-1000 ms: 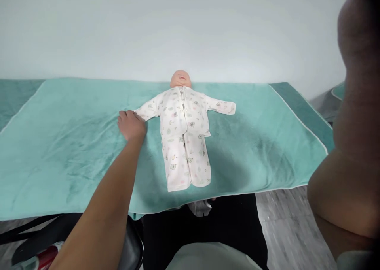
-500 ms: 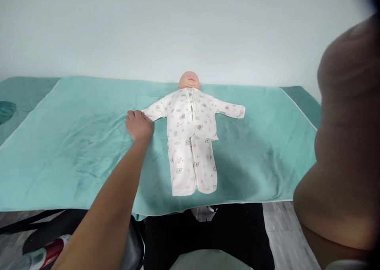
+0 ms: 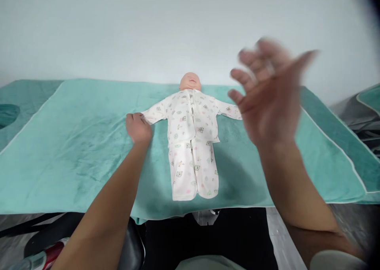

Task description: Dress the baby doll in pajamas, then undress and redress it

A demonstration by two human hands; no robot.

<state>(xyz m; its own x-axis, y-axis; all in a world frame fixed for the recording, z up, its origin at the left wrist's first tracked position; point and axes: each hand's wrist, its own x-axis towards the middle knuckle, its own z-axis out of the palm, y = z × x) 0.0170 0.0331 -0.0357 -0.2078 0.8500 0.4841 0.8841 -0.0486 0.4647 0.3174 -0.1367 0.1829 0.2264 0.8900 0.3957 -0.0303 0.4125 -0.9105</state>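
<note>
Swung in from the right edge of view, the right grip (image 3: 267, 100) now hangs blurred in the air, fingers spread, holding nothing. The doll (image 3: 191, 143) in printed pyjamas lies face up on the teal towel (image 3: 74, 143) between both grips; the left grip (image 3: 138, 127) rests curled against its sleeve cuff (image 3: 150, 115), and whether it pinches the cloth I cannot tell.

Bare towel (image 3: 74, 143) lies wide on both sides of the doll (image 3: 191, 143). The left hand (image 3: 138, 127) blocks one sleeve end; the right hand (image 3: 267, 100), raised and blurred, hangs before the other sleeve.
</note>
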